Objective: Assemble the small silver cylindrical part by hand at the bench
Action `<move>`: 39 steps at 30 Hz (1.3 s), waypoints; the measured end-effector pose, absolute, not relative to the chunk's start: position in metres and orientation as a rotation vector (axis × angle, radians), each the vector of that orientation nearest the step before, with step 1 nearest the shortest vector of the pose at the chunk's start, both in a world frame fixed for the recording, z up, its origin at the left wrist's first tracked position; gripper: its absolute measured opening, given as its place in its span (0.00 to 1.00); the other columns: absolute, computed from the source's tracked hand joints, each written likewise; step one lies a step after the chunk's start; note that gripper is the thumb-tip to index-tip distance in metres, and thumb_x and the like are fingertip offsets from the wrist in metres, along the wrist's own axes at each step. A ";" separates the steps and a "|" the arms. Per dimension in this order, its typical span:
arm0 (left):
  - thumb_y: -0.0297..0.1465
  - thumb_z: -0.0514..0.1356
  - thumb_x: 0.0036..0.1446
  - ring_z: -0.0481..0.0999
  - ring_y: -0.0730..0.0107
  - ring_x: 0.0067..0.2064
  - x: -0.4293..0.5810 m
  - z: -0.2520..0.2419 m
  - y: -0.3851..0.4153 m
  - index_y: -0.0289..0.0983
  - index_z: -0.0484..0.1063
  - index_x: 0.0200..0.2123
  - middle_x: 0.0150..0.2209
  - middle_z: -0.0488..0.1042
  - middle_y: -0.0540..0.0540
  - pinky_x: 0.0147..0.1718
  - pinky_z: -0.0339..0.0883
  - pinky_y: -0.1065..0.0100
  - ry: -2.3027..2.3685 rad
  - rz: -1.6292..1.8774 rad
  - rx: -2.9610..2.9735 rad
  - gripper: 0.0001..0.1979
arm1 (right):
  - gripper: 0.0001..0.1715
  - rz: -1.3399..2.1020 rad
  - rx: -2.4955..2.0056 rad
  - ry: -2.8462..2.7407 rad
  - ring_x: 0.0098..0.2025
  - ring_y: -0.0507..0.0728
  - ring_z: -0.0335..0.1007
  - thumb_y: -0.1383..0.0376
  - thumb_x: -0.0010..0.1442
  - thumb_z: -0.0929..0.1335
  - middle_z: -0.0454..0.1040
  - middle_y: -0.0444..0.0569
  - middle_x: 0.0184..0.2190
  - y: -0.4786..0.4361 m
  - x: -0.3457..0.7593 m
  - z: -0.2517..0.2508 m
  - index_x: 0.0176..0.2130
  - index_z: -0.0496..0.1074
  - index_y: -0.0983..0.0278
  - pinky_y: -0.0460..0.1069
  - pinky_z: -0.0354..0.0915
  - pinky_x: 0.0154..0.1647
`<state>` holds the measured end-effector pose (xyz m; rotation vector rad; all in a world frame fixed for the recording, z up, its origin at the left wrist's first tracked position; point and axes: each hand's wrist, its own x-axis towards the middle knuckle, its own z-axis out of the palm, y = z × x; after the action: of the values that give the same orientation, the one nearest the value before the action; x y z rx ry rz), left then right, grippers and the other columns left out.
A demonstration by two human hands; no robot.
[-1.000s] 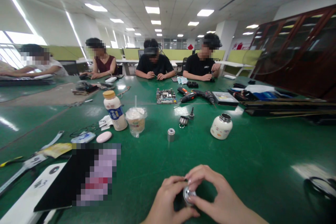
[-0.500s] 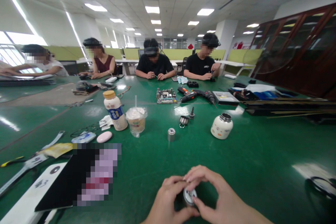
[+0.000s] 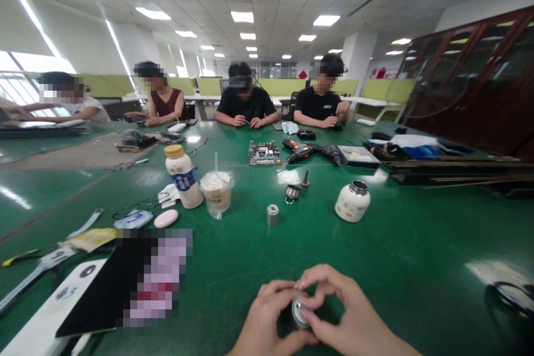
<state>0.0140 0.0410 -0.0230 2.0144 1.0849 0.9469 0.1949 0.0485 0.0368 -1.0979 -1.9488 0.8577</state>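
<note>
Low in front of me, both hands are closed around a small round metal cylinder (image 3: 297, 317) with a pale grey top. My left hand (image 3: 267, 317) wraps its near and left sides with fingers and thumb. My right hand (image 3: 348, 311) pinches at the top of it with thumb and bent fingers. Part of the cylinder is hidden by the fingers. Farther forward, a similar silver metal cylinder (image 3: 272, 215) stands upright on the green table (image 3: 233, 256). Behind that lie a small steel cup-shaped part (image 3: 292, 193) and a dark pointed part (image 3: 305, 181).
A cream thermos bottle (image 3: 352, 201) without a lid stands to the right. On the left are a drink bottle (image 3: 183, 178), a plastic cup with straw (image 3: 217, 192) and a tablet (image 3: 100, 289). A circuit board (image 3: 265, 153) and power drills (image 3: 298, 151) lie beyond. Several people sit opposite.
My right fingers have curled in closer over the top of the metal cylinder. The left hand stays nearly still around it.
</note>
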 end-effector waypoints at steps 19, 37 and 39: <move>0.29 0.75 0.42 0.78 0.53 0.49 0.013 -0.028 0.043 0.42 0.78 0.48 0.48 0.78 0.42 0.49 0.72 0.59 1.100 0.951 2.058 0.26 | 0.16 0.884 -1.054 -1.915 0.32 0.55 0.78 0.76 0.49 0.69 0.79 0.46 0.36 0.050 0.194 0.029 0.39 0.72 0.61 0.48 0.72 0.35; 0.30 0.75 0.44 0.77 0.54 0.50 0.013 -0.030 0.043 0.43 0.76 0.50 0.50 0.77 0.42 0.50 0.71 0.59 1.099 0.948 2.054 0.27 | 0.15 0.749 -0.965 -1.933 0.34 0.54 0.76 0.76 0.52 0.71 0.77 0.44 0.32 0.050 0.194 0.027 0.38 0.72 0.60 0.47 0.69 0.36; 0.30 0.74 0.45 0.76 0.54 0.50 0.013 -0.029 0.043 0.43 0.76 0.50 0.50 0.77 0.42 0.50 0.71 0.59 1.092 0.948 2.066 0.26 | 0.14 0.716 -0.966 -1.897 0.33 0.55 0.75 0.74 0.51 0.72 0.76 0.44 0.31 0.049 0.192 0.020 0.36 0.71 0.60 0.47 0.69 0.35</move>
<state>0.0130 0.0425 -0.0295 2.0657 1.0924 0.9483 0.1921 0.0493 0.0202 -0.9657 -1.8968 0.7156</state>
